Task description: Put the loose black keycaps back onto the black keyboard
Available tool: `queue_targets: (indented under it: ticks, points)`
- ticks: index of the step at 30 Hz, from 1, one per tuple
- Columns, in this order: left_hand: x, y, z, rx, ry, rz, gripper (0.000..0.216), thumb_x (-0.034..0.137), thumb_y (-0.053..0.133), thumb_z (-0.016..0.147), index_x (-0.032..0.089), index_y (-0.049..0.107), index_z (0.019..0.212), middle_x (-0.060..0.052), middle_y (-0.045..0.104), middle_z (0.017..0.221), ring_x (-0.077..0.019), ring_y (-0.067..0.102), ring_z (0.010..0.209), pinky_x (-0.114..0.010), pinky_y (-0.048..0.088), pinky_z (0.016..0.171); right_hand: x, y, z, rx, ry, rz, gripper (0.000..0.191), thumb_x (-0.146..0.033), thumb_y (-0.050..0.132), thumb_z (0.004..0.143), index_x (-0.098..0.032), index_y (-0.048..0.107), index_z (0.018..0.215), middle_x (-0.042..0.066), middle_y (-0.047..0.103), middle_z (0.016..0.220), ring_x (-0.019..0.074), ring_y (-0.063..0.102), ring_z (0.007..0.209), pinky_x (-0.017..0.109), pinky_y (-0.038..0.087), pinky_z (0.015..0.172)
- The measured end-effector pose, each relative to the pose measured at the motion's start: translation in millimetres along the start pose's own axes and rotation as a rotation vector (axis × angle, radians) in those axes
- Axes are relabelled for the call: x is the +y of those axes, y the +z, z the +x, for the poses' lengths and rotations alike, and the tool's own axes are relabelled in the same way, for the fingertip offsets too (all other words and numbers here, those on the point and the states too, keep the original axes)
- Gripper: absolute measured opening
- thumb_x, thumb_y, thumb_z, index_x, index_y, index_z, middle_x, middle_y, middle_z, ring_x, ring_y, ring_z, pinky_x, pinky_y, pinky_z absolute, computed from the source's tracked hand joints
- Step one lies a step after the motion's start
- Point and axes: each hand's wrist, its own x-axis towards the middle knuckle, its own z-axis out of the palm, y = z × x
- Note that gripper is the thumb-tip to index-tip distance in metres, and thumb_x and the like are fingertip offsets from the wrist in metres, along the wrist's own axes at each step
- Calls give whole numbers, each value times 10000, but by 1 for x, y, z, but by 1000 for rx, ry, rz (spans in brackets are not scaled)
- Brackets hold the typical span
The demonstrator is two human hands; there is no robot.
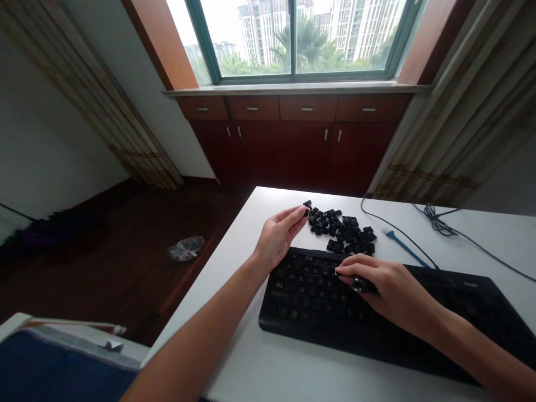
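A black keyboard (318,301) lies on the white table (293,374). Behind it sits a pile of loose black keycaps (341,229). My left hand (278,237) reaches to the left end of the pile, its fingertips pinched on one black keycap. My right hand (383,285) rests on the keyboard's upper middle, fingers curled around a small black object that I cannot name.
A blue stick-like tool (404,248) and dark cables (435,223) lie on the table behind the keyboard. A wooden cabinet (293,139) stands under the window. A clear plastic bag (186,248) lies on the dark floor at left. Blue fabric (54,368) is at bottom left.
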Motion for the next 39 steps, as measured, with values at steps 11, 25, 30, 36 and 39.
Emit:
queue_targets:
  ticks: [11, 25, 30, 36, 39]
  points:
    - [-11, -7, 4, -9, 8, 20, 213, 197, 843, 718, 98, 779, 895, -81, 773, 949, -138, 706, 911, -288, 503, 1007, -19, 27, -9, -31, -63, 83, 266, -116, 584, 901, -255, 715, 1087, 28, 725, 1181, 194, 721, 994, 316, 587, 888]
    - [-11, -6, 4, -12, -6, 17, 201, 187, 850, 706, 95, 782, 871, -73, 768, 915, -127, 692, 874, -301, 506, 1001, -20, 31, -10, 9, -108, 57, 220, -116, 562, 926, -236, 685, 1065, 34, 717, 1161, 166, 718, 940, 274, 562, 818]
    - [-10, -4, 4, -7, -17, 17, 204, 181, 861, 686, 95, 782, 853, -79, 769, 907, -133, 693, 861, -318, 506, 1000, -20, 31, -9, -6, -109, 19, 181, -152, 562, 942, -248, 684, 1036, 25, 698, 1140, 137, 704, 826, 254, 538, 738]
    - [-10, -5, 5, -9, -15, 0, 186, 168, 852, 693, 93, 782, 848, -80, 767, 904, -131, 693, 854, -313, 511, 993, -32, 16, -4, 100, -11, 222, 33, -217, 631, 916, -206, 644, 888, 24, 691, 906, 130, 648, 742, 241, 500, 679]
    - [-11, -6, 6, -15, -11, -19, 186, 167, 849, 703, 90, 780, 858, -85, 764, 923, -132, 693, 866, -303, 519, 983, -49, 1, 11, 207, 186, 489, 359, -305, 577, 961, -197, 497, 627, -15, 529, 597, 105, 490, 542, 237, 398, 512]
